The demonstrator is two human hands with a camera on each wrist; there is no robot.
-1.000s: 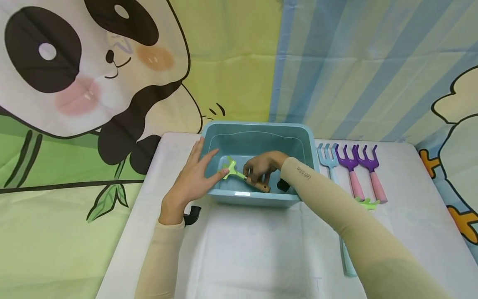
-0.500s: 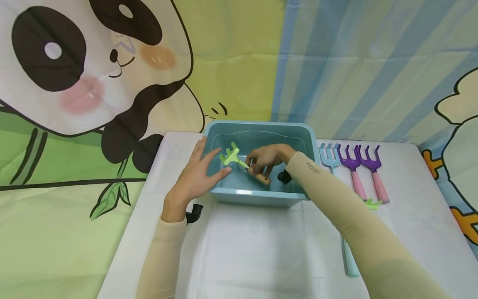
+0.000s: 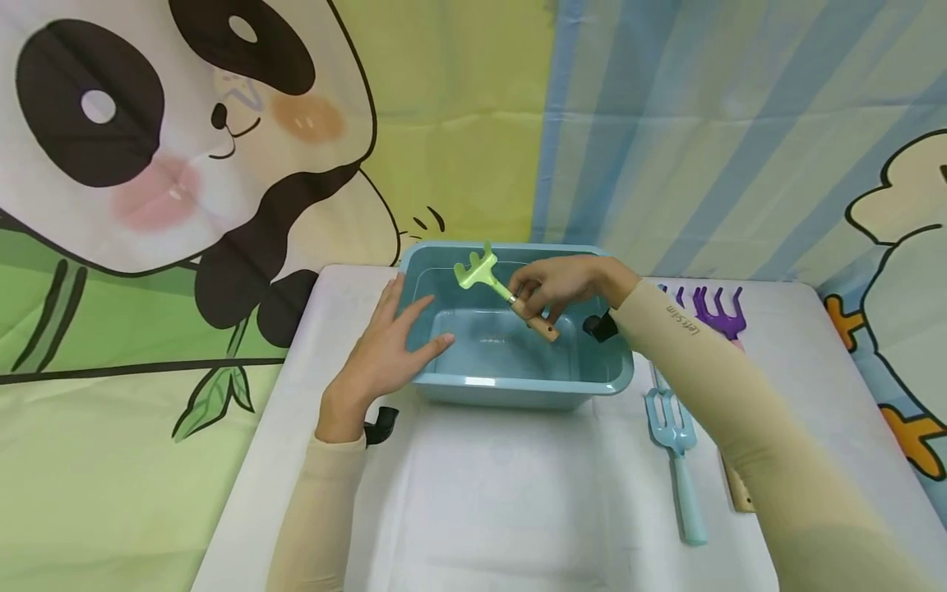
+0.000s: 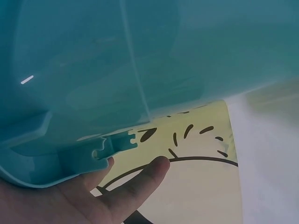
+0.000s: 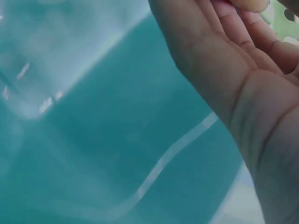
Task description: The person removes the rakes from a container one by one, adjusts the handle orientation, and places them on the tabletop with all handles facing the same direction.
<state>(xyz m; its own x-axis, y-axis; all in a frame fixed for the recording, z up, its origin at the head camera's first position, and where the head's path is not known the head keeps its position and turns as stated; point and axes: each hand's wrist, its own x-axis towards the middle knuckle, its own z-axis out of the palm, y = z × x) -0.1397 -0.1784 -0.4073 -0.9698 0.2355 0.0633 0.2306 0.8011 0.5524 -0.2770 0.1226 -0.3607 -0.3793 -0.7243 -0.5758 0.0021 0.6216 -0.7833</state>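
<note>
A light-blue plastic basin (image 3: 510,396) stands on the white-covered table. Over its inside, my right hand (image 3: 565,284) pinches the wooden handle of a small green hand rake (image 3: 481,271), whose tines point to the upper left. In the right wrist view the same hand (image 5: 224,70) shows the handle's rounded end (image 5: 252,3) at its fingers, beside the basin wall (image 5: 126,135). My left hand (image 3: 381,345) rests at the basin's left rim with fingers spread and thumb over the inside. From the left wrist, straight fingers (image 4: 135,191) show beneath the basin's rim.
Right of the basin lie a light-blue hand fork (image 3: 672,436), a purple hand fork (image 3: 721,312) and a wooden handle (image 3: 738,489), partly hidden by my right sleeve (image 3: 740,386). A printed cloth with a panda (image 3: 296,148) hangs behind the table.
The right hand has lifted the green hand rake from the basin's floor, up and to the right. The left hand stays at the rim.
</note>
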